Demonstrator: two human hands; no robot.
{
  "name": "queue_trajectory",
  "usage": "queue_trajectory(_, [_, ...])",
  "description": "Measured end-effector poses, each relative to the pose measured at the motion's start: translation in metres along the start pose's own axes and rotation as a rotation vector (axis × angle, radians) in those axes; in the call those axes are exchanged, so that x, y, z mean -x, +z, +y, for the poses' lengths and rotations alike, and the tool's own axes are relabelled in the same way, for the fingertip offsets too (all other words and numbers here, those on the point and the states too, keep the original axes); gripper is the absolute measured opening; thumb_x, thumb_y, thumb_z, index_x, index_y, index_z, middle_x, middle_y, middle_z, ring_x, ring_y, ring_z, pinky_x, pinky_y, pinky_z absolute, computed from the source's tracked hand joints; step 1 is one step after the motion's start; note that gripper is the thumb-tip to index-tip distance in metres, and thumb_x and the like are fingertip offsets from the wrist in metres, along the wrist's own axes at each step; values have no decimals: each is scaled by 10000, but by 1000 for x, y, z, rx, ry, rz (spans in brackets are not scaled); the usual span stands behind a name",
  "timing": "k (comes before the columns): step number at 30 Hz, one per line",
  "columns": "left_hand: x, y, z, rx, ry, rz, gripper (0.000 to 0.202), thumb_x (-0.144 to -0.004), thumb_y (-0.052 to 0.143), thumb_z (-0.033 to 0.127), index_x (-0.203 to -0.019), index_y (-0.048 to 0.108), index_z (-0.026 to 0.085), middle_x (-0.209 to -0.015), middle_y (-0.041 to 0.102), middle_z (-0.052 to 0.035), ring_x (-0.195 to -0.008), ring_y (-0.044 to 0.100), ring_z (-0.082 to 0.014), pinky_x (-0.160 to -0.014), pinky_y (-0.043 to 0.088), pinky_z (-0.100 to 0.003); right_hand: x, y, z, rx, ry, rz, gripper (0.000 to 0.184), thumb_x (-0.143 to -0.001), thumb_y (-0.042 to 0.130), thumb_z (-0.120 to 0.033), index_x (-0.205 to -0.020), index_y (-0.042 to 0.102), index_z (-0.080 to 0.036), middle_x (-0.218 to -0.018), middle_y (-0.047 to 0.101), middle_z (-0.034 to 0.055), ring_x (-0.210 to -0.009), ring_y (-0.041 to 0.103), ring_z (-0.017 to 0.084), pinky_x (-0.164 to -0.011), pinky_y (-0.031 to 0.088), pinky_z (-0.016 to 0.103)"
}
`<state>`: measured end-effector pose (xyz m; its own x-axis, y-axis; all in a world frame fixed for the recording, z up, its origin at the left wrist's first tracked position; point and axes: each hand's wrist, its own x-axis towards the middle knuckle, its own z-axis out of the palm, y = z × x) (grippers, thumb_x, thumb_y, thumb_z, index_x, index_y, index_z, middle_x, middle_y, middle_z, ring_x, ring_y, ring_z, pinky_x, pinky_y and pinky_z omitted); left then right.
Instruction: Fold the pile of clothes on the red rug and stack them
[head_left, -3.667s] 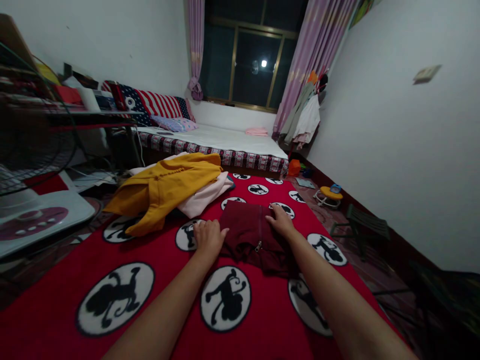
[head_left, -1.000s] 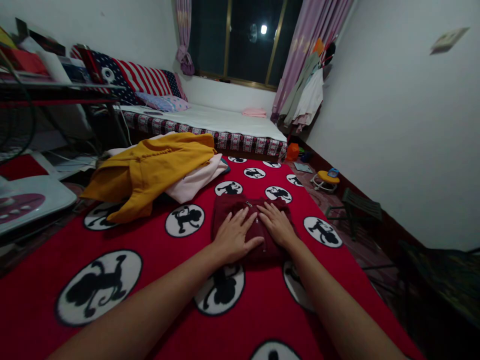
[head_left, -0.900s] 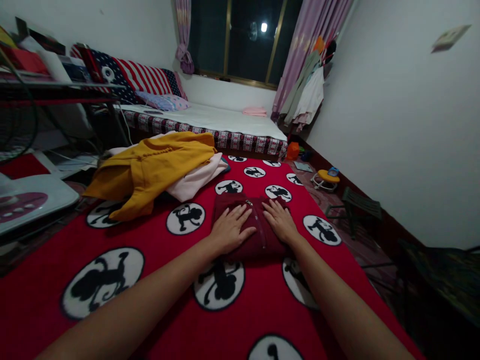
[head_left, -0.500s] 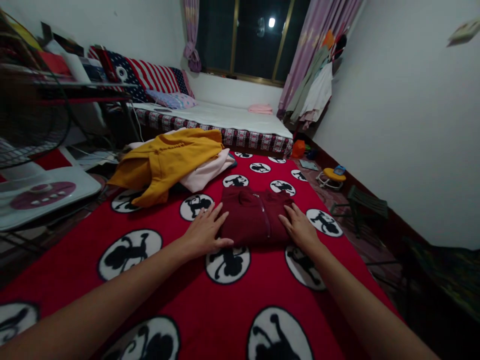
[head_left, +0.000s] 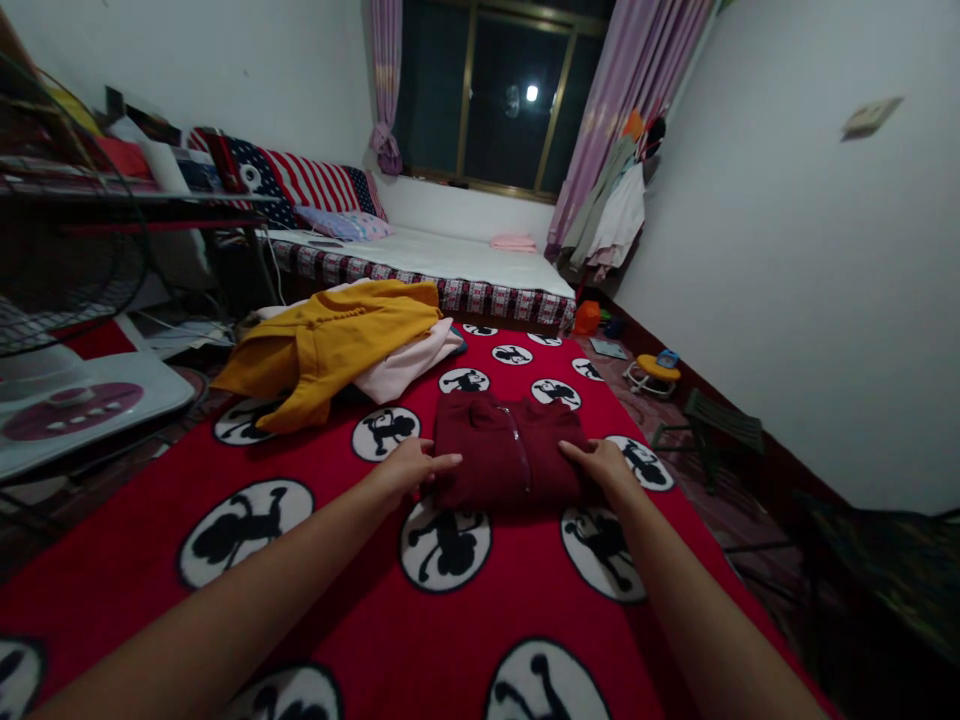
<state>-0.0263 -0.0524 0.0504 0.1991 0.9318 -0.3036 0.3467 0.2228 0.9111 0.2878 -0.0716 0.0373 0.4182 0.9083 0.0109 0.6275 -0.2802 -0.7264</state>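
Observation:
A folded maroon zip-up garment (head_left: 510, 450) lies flat on the red blanket (head_left: 337, 590) printed with black-and-white cartoon circles. My left hand (head_left: 409, 470) is at the garment's near left corner, thumb lying on top of the cloth and fingers tucked at its edge. My right hand (head_left: 604, 465) holds the near right corner the same way, thumb on top. Both forearms reach in from the bottom of the view.
A yellow garment (head_left: 330, 345) lies over a pale pink one (head_left: 409, 365) at the blanket's far left. Behind is a bed (head_left: 450, 265). A fan with a white base (head_left: 75, 400) stands at left. A small dark stool (head_left: 712, 425) and yellow toy (head_left: 652, 370) sit at right.
Earlier both palms pressed flat on top of the maroon garment. They slid outward to its sides and now grip its near corners. The garment lies neater and squarer.

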Motion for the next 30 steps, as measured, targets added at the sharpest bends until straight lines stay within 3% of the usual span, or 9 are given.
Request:
queue_trajectory(2, [-2, 5, -1, 50, 28, -24, 375, -680, 728, 384, -923, 679, 102, -708, 705, -50, -600, 630, -170, -511, 443, -237, -1, 4, -1, -85, -34, 45, 266, -686, 685, -391, -810, 692, -156, -720, 717, 78, -699, 666, 237, -592, 468, 294])
queue_trajectory(5, [-7, 17, 2, 46, 227, 30, 244, -740, 650, 246, -937, 683, 105, -848, 731, -78, -756, 669, -201, -675, 508, -284, -1, 7, -9, -47, -122, 114, 221, -689, 643, -351, -812, 658, -167, -733, 703, 54, -706, 648, 220, -595, 456, 281])
queue_trajectory(11, [1, 72, 25, -427, 573, 225, 297, -828, 541, 194, -1103, 648, 168, -1009, 668, -91, -948, 615, -225, -871, 473, -339, 13, 10, -49, 289, -153, 122, 267, -811, 533, -407, -946, 626, -196, -863, 703, 73, -822, 650, 231, -666, 428, 292])
queue_trajectory(14, [10, 102, 29, -645, 666, 198, 341, -831, 468, 138, -1139, 615, 147, -1049, 614, -124, -992, 564, -257, -901, 450, -391, 22, 14, -69, 361, -122, 2, 459, -866, 410, -595, -1046, 594, -215, -1001, 698, 101, -948, 655, 271, -732, 441, 334])
queue_trajectory(17, [17, 118, 25, -729, 693, 186, 433, -763, 480, 95, -1184, 580, 96, -1143, 556, -177, -1070, 500, -308, -944, 419, -456, 25, 19, -83, 441, -120, -79, 726, -757, 417, -782, -1179, 525, -201, -1141, 654, 154, -1027, 634, 341, -772, 451, 398])
queue_trajectory(19, [24, 121, 19, -705, 711, 156, 484, -736, 506, 103, -1216, 560, 102, -1191, 529, -181, -1087, 479, -311, -964, 411, -469, 23, 23, -90, 505, -140, -96, 751, -724, 488, -767, -1197, 506, -183, -1188, 627, 181, -1063, 615, 366, -790, 452, 416])
queue_trajectory(22, [40, 116, 10, -587, 783, 98, 564, -731, 542, 119, -1292, 514, 168, -1282, 490, -153, -1156, 452, -297, -1029, 380, -484, 18, 31, -97, 584, -149, -108, 540, -770, 554, -583, -1123, 533, -176, -1115, 659, 175, -1028, 632, 350, -767, 457, 393])
queue_trajectory(26, [49, 99, 6, -335, 885, -26, 409, -820, 565, 211, -1221, 585, 289, -1338, 501, -85, -1258, 440, -261, -1123, 295, -496, 20, 40, -89, 524, -213, -13, 339, -788, 526, -375, -1061, 553, -178, -911, 703, 123, -874, 667, 303, -706, 450, 354])
queue_trajectory(30, [14, 73, 7, -87, 850, 157, 321, -920, 450, 266, -1216, 575, 259, -1284, 545, -79, -1221, 496, -207, -1068, 393, -388, 15, 33, -60, 112, -291, 87, 331, -785, 511, -392, -1052, 562, -202, -779, 693, 45, -700, 636, 226, -638, 456, 307])
